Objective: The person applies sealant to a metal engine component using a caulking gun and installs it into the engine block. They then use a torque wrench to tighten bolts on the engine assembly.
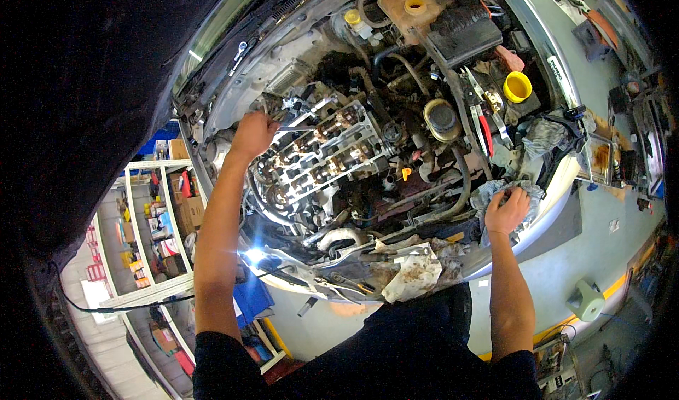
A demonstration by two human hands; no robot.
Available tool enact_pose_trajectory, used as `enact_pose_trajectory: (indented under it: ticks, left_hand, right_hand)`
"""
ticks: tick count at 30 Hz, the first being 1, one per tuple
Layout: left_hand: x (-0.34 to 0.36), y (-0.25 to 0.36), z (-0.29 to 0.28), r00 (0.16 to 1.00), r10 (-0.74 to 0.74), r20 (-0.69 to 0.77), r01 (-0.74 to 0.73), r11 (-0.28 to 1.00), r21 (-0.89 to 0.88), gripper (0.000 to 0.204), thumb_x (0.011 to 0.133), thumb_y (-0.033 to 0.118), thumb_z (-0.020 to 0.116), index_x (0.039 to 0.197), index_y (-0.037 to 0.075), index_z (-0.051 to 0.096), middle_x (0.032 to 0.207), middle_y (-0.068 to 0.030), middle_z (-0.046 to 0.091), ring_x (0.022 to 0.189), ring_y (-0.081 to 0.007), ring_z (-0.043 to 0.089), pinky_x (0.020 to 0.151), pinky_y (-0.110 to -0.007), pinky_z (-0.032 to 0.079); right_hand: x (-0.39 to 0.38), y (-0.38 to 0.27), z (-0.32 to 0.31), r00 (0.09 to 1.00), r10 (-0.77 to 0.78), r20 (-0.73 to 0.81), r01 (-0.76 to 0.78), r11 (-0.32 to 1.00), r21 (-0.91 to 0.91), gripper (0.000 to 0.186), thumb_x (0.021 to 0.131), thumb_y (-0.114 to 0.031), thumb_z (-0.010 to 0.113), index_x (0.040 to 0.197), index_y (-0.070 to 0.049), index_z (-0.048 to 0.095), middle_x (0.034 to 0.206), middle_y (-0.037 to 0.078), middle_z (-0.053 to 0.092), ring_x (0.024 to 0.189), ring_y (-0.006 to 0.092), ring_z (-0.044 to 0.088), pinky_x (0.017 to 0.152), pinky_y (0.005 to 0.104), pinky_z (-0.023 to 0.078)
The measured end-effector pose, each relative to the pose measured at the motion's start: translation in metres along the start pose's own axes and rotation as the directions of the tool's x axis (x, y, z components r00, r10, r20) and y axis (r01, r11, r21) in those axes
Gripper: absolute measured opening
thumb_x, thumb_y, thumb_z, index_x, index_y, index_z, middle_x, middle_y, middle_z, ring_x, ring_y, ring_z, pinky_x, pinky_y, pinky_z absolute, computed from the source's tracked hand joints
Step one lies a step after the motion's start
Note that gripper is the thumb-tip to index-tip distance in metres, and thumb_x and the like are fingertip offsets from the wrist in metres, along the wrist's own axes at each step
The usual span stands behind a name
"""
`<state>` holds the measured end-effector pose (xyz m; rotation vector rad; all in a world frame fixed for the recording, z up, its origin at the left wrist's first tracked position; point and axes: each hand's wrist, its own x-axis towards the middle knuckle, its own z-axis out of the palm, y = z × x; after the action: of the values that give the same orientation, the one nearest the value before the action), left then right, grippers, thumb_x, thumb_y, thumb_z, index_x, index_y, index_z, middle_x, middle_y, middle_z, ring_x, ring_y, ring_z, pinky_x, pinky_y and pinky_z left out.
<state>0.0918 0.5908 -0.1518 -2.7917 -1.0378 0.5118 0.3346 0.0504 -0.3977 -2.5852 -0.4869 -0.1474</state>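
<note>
My left hand (253,137) is closed over the left end of an opened engine. A thin, straight metal tool (296,128) sticks out of its fingers to the right, across the cylinder head (331,152); its handle is hidden in the fist. Bare camshafts and shiny metal parts show along the head. At the right front of the engine bay, my right hand (507,210) grips a crumpled grey-blue rag (529,196), the fingers curled into it. A bright lamp (254,255) shines near the front edge, below my left forearm.
Red-handled pliers (486,131) and a yellow cap (518,87) lie at the right of the bay. A ratchet (239,52) rests at the back left. A stained cloth (414,273) covers part of the front edge. Stocked shelves (148,219) stand at left; the dark hood hangs over the upper left.
</note>
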Motion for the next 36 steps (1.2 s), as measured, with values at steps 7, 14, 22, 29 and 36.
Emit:
enact_pose_trajectory:
  ticks: [7,14,22,29,36]
  left_hand:
    - [-0.016,0.005,-0.01,0.979,-0.171,-0.107,0.15,0.972,-0.18,0.03,0.096,0.03,0.072,0.091,0.002,0.081,0.089,-0.0246,0.075,0.087,-0.0452,0.072,0.082,-0.054,0.055]
    - [-0.052,0.02,-0.026,0.977,-0.099,-0.189,0.063,0.98,-0.19,0.03,0.098,0.027,0.07,0.086,0.0,0.076,0.088,-0.0263,0.073,0.086,-0.0489,0.069,0.081,-0.057,0.054]
    - [-0.047,0.015,0.005,0.974,-0.011,-0.224,-0.011,0.995,-0.099,0.032,0.099,0.028,0.069,0.09,-0.002,0.075,0.09,-0.0279,0.072,0.088,-0.0505,0.069,0.081,-0.06,0.054]
    - [-0.04,0.012,0.006,0.981,-0.161,-0.106,0.154,0.986,-0.063,0.033,0.097,0.03,0.072,0.091,-0.002,0.075,0.094,-0.0269,0.074,0.094,-0.0484,0.07,0.083,-0.059,0.054]
    - [-0.037,0.015,-0.006,0.964,0.176,-0.201,-0.223,0.945,-0.241,0.021,0.092,0.02,0.077,0.089,-0.001,0.074,0.093,-0.0274,0.073,0.093,-0.0499,0.071,0.088,-0.059,0.055]
  right_hand:
    - [0.0,0.0,0.0,1.0,-0.016,-0.016,0.016,1.0,0.002,0.025,0.089,-0.023,0.065,0.1,-0.001,0.06,0.103,0.019,0.061,0.1,0.0419,0.056,0.088,0.053,0.043]
    - [0.001,0.002,0.0,1.0,-0.015,-0.017,0.014,1.0,-0.012,0.024,0.089,-0.022,0.064,0.102,-0.002,0.062,0.104,0.02,0.062,0.1,0.0425,0.057,0.088,0.0527,0.044]
    - [0.001,0.001,0.002,0.999,-0.026,-0.033,0.026,1.0,0.007,0.023,0.09,-0.022,0.063,0.102,-0.002,0.062,0.103,0.02,0.062,0.1,0.0418,0.057,0.088,0.0526,0.044]
    - [-0.001,0.004,0.003,0.999,-0.028,-0.022,0.028,1.0,-0.01,0.024,0.09,-0.023,0.064,0.103,-0.003,0.059,0.105,0.019,0.061,0.101,0.0412,0.056,0.089,0.0528,0.042]
    - [0.0,0.001,0.003,0.999,-0.026,-0.046,0.025,1.0,-0.011,0.021,0.09,-0.021,0.066,0.099,-0.003,0.059,0.102,0.017,0.061,0.1,0.0399,0.056,0.089,0.0514,0.043]
